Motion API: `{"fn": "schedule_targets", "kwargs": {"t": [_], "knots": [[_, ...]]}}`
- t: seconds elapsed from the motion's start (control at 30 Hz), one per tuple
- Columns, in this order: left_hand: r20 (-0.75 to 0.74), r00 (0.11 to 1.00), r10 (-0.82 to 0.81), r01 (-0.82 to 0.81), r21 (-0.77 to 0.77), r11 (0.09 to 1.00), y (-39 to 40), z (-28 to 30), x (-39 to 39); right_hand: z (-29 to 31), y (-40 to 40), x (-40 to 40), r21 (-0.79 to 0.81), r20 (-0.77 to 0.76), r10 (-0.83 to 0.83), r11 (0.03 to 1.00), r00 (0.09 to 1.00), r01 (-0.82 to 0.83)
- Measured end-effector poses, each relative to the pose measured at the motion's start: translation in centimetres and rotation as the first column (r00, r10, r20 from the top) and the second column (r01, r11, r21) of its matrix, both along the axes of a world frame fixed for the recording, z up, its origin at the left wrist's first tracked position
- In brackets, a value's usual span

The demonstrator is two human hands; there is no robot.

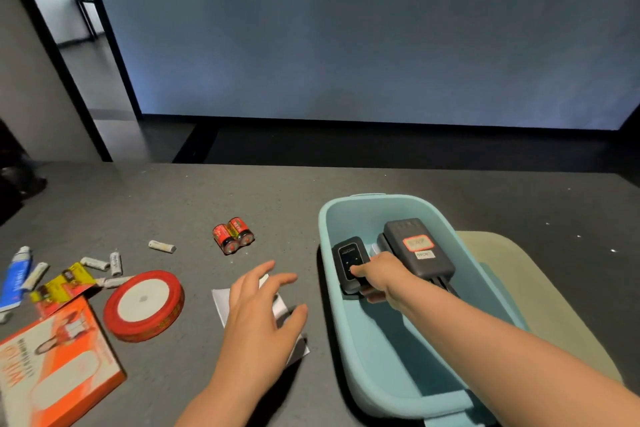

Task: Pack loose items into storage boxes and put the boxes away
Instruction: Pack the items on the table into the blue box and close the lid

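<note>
A light blue storage box (363,367) stands on the grey table at the right. Inside it lie a large dark power bank with a red label (417,246) and a smaller black device (348,262). My right hand (382,276) reaches into the box and grips the small black device. My left hand (259,315) hovers with spread fingers over a white flat packet (221,303) on the table, holding nothing. Two red batteries (233,235) lie further back. A red ribbon spool (143,305) lies to the left.
Several white batteries (100,263) are scattered at the left, beside a yellow battery pack (64,284), a blue tube (17,277) and an orange box (52,367). A pale green lid (540,305) lies under the box on the right. The table's far edge drops to dark floor.
</note>
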State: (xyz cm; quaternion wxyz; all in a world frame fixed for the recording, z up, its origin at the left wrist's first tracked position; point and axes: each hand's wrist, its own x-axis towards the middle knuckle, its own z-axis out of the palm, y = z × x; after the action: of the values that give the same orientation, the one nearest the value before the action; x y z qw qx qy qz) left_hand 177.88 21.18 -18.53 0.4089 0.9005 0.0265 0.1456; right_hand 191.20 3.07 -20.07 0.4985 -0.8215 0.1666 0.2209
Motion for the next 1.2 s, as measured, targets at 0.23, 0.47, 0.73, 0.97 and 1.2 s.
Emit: {"fn": "schedule_targets", "kwargs": {"t": [0.23, 0.47, 0.73, 0.97, 1.2], "knots": [[0.038, 0.999, 0.038, -0.037, -0.037, 0.999, 0.9, 0.0, 0.3, -0.4, 1.0, -0.3, -0.292, 0.067, 0.179, 0.944, 0.982, -0.152], [0.043, 0.999, 0.021, -0.019, -0.032, 0.999, 0.3, 0.1, 0.0, 5.3, -0.3, -2.8, -0.670, 0.221, 0.494, 0.703, 0.841, -0.237], [-0.069, 0.973, 0.220, -0.219, 0.019, 0.976, 5.9, -0.4, -2.9, 10.1, 7.6, -8.8, -0.657, 0.469, 0.723, 0.670, 0.508, -0.346], [-0.102, 0.876, 0.471, -0.460, 0.114, 0.880, 13.6, -2.3, -7.8, 4.5, 17.4, -11.3, -0.644, 0.309, 0.867, 0.493, 0.391, -0.585], [-0.238, 0.721, 0.651, -0.612, 0.223, 0.759, 17.4, -5.6, -8.6, 0.1, 25.5, -7.8, -0.698, 0.230, 0.921, 0.382, 0.315, -0.606]]}}
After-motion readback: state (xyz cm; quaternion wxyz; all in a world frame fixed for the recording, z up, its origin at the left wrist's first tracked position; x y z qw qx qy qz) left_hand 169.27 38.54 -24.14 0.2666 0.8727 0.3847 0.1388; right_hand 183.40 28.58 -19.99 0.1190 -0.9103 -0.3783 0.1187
